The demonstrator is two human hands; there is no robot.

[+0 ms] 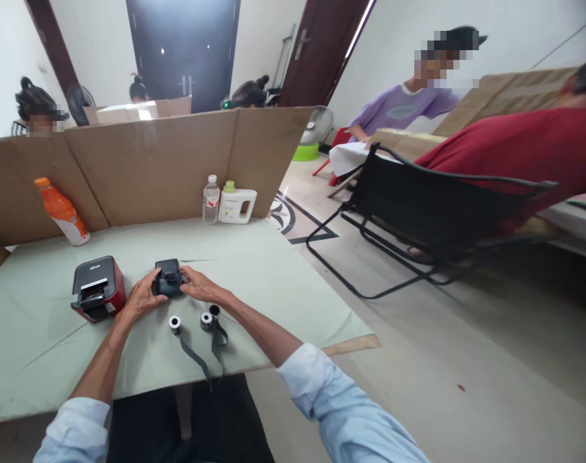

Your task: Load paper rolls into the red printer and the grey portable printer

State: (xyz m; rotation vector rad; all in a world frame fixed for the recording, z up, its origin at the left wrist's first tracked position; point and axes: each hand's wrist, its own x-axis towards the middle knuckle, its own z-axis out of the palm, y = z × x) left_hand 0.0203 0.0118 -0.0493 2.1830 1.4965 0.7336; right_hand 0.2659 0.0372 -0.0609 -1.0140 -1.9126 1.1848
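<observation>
A small black device (168,280), its exact kind unclear, rests on the pale green table cover. My left hand (145,292) grips its left side, thumb and fingers curled round the edge. From the other side my right hand (199,285) closes on its right edge. Left of my hands stands a red and black box-shaped machine (98,289), apparently a label printer, with a slot in its top. Nearer to me lie a roll of black ribbon (175,325) with a loose tail, and a second ribbon roll (206,321) with its strip curled beside it.
An orange bottle (64,212), a clear bottle (211,200) and a white jug (237,204) line the cardboard screen (162,167) behind the table. A black folding chair (418,206) stands at right, with a person in red beside it. Another person in purple (403,109) sits farther back.
</observation>
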